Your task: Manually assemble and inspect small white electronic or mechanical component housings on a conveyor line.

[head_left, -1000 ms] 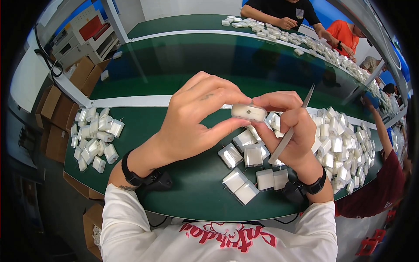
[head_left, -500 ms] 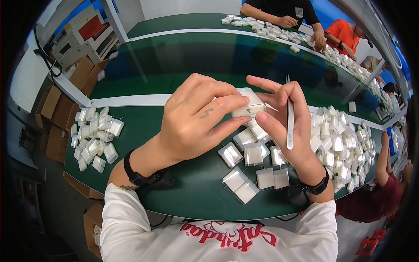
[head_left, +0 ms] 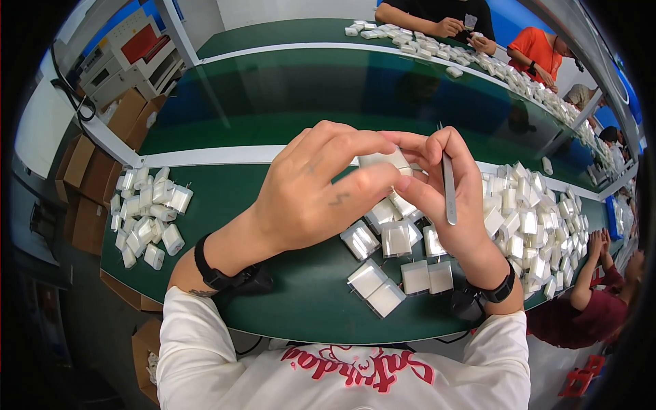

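While a small heap of white blocks (head_left: 145,217) lies leftmost on the green table (head_left: 301,301), the left hand (head_left: 314,184) is closed on a single white block (head_left: 385,160), partly hidden at its fingertips. To that block's right, the right hand (head_left: 466,195) curls its fingers around slim metal tweezers (head_left: 449,198), its fingertips meeting the block's side. Rightmost spreads a larger heap (head_left: 529,229).

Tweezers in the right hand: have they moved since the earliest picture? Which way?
Yes: against the near white rail, the tweezers have swung leftward at the top, from a rightward slant to nearly upright.
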The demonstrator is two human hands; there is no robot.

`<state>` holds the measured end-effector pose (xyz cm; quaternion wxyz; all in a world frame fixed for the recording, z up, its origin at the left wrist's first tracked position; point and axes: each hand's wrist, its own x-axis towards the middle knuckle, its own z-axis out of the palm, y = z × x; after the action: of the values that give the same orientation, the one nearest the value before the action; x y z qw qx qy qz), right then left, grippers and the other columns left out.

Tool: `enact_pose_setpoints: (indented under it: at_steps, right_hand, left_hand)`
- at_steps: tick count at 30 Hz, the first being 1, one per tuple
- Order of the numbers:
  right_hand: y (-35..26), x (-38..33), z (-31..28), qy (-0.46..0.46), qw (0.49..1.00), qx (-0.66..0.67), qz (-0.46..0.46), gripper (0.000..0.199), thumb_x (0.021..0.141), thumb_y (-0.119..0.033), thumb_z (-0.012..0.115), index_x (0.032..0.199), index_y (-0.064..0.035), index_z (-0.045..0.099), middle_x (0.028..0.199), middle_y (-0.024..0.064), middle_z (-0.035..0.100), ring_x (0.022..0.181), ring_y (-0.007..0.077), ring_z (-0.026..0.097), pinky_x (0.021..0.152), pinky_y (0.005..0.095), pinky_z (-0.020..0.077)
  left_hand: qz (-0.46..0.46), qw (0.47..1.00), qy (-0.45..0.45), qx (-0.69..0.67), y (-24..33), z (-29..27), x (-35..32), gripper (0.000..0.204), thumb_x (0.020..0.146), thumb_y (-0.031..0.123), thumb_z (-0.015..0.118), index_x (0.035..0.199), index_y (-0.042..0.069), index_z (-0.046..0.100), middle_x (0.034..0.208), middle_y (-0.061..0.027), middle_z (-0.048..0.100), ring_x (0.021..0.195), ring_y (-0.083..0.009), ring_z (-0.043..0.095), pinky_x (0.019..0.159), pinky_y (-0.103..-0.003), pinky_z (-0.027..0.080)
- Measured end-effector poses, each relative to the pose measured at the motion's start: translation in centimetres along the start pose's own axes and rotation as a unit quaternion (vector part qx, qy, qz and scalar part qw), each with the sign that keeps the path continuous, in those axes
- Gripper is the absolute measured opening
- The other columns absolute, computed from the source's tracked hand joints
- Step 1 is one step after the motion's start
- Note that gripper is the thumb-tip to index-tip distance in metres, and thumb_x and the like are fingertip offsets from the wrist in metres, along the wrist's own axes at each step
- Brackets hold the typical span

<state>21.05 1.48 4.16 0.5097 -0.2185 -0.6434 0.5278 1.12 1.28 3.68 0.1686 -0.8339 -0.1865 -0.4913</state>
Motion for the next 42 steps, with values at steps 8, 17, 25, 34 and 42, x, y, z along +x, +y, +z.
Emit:
enact_pose_setpoints:
  at_steps: [8,17,25,34,42]
  right_hand:
    - [-0.19,-0.09,-0.12,0.001,1.000,0.013,0.024,0.032,0.085,0.002,0.065,0.092,-0.0052,0.035,0.126,0.0292,0.055,0.111,0.0257,0.063,0.091,0.0364,0.0562]
    - [-0.24,-0.21,-0.07,-0.002,0.998,0.039,0.040,0.030,0.085,0.003,0.063,0.093,-0.0056,0.035,0.129,0.0317,0.053,0.116,0.0258,0.060,0.090,0.0343,0.0556]
    - [-0.18,-0.34,-0.11,-0.011,0.997,0.056,0.050,0.029,0.084,0.007,0.058,0.094,-0.0065,0.035,0.130,0.0312,0.053,0.123,0.0262,0.056,0.089,0.0328,0.0549]
    - [-0.12,-0.32,-0.23,-0.021,0.997,0.058,0.055,0.028,0.084,0.008,0.056,0.094,-0.0077,0.035,0.130,0.0305,0.053,0.127,0.0273,0.052,0.092,0.0332,0.0534]
    - [0.11,-0.35,-0.28,-0.022,0.996,0.057,0.058,0.026,0.086,0.006,0.056,0.093,-0.0078,0.035,0.132,0.0303,0.053,0.126,0.0267,0.054,0.094,0.0335,0.0508]
  left_hand:
    - [-0.075,0.997,-0.023,-0.018,0.66,-0.26,-0.15,0.054,0.064,0.006,0.089,0.105,0.004,0.053,0.095,-0.0134,0.070,0.080,-0.0271,0.069,0.067,-0.032,0.055]
    - [-0.090,0.995,-0.031,-0.004,0.98,-0.45,-0.12,0.056,0.065,0.009,0.090,0.106,0.002,0.054,0.094,-0.0127,0.070,0.077,-0.0241,0.068,0.064,-0.030,0.056]
    - [-0.089,0.995,-0.036,0.006,1.01,-0.44,-0.18,0.056,0.064,0.011,0.091,0.106,0.002,0.054,0.093,-0.0118,0.069,0.076,-0.0232,0.067,0.063,-0.029,0.056]
    - [-0.088,0.995,-0.040,0.006,0.98,-0.38,-0.21,0.059,0.063,0.010,0.091,0.107,0.002,0.053,0.093,-0.0108,0.069,0.075,-0.0237,0.067,0.064,-0.030,0.053]
    - [-0.091,0.995,-0.048,0.008,1.03,-0.39,-0.32,0.059,0.063,0.010,0.091,0.108,0.002,0.054,0.095,-0.0115,0.069,0.077,-0.0239,0.067,0.065,-0.030,0.054]
